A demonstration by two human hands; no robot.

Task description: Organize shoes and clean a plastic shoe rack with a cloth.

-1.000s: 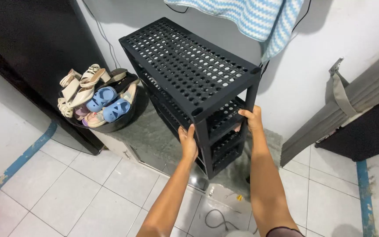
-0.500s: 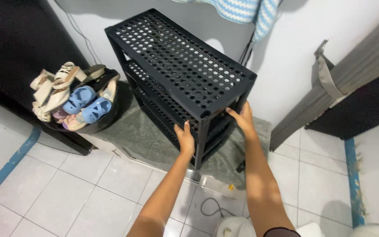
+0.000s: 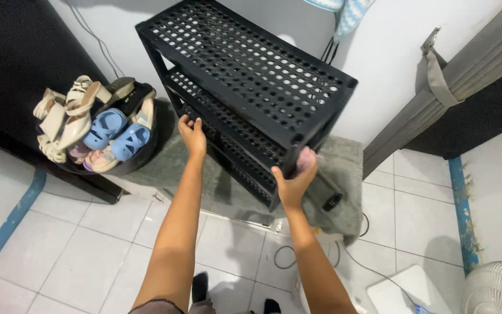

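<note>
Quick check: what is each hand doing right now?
Left hand: closed on the front post of the black shoe rack.
Right hand: closed on the rack's other front post.

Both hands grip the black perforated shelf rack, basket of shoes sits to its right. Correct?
Not quite. In the head view the basket of shoes sits to the rack's left, not its right. The left hand and right hand do grip the black perforated shelf rack.
</note>
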